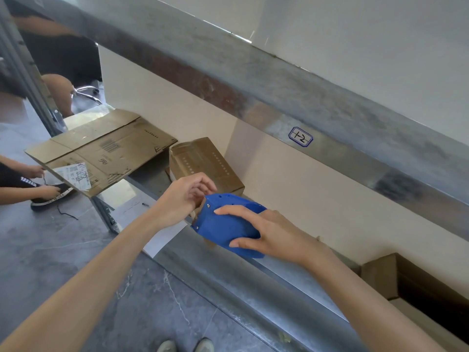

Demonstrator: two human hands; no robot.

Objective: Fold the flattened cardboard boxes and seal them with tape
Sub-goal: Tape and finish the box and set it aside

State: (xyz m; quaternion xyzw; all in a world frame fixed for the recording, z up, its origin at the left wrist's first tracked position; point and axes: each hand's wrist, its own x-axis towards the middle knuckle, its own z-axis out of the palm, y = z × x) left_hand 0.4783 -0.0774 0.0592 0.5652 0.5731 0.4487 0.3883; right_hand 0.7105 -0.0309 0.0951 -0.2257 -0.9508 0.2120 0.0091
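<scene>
Two bare forearms reach in from the near edge toward a metal shelf (253, 288). The right hand (271, 232) grips a blue dispenser (223, 224), fingers spread across its side and wrapped round its body. The left hand (187, 196) has its fingers curled at the toothed mouth, where it seems to pinch the loose end of the tape (196, 210). The fingertips themselves are hidden.

The step in hand looks like freeing a tape end before sealing. To do it well, the left hand should draw the end out straight and level, clear of the teeth, so that it neither tears early nor folds back on itself. The right hand should keep the dispenser steady and let the roll turn freely. A short tail is enough — too much would likely twist and stick to the fingers.

As for the task's things, the largest is a flattened cardboard (101, 148) sheet lying on the shelf at far left. It overhangs the edge, is creased and scuffed, and carries a barcode print and a white label. Just beyond the left hand stands a folded box (203, 161) — brown and small, its top glossy as though already taped. At lower right sits an open box (380, 278) with a dark interior.
</scene>
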